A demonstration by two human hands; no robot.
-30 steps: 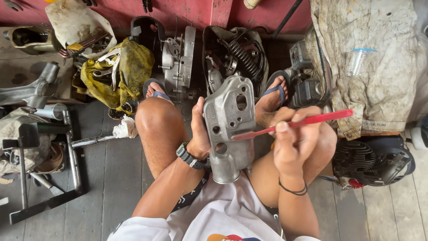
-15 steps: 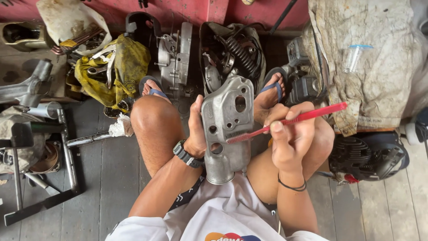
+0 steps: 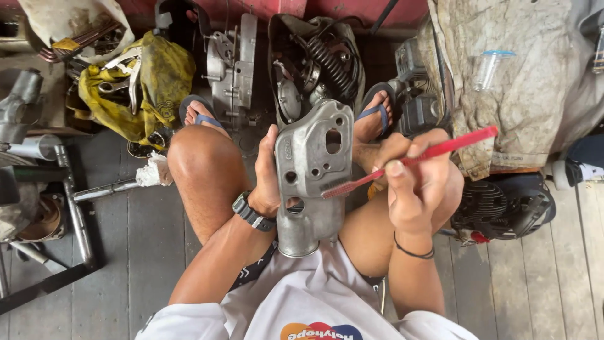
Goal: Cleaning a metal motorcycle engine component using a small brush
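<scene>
At the far left of the frame, a black metal stand (image 3: 47,208) is lying on the grey wooden floor (image 3: 145,252). Above it, in the upper left, a yellow cloth (image 3: 157,82) is sitting with some metal tools on it. A small white rag (image 3: 153,171) is lying just beside the person's knee.

Near the middle, the left hand (image 3: 269,173) is holding up a grey metal engine cover (image 3: 313,176). The fingers are wrapping around its left edge, and the thumb is pointing up along that side. A black watch (image 3: 251,213) is sitting on that wrist. The cover is standing upright between the person's knees, in the center of the frame, with its round holes facing the camera.

Behind the cover, at the top middle, dark engine parts (image 3: 314,63) are standing near the person's feet in blue sandals.

To the right of center, the right hand (image 3: 415,182) is holding a red toothbrush (image 3: 415,160). The fingers are closing tight around the handle. The bristle end is touching the lower middle of the cover, and the handle is pointing up and to the right.

At the upper right, a dirty tan cloth (image 3: 522,94) is lying over something. Below it, a black engine (image 3: 503,204) is sitting on the floor.
</scene>
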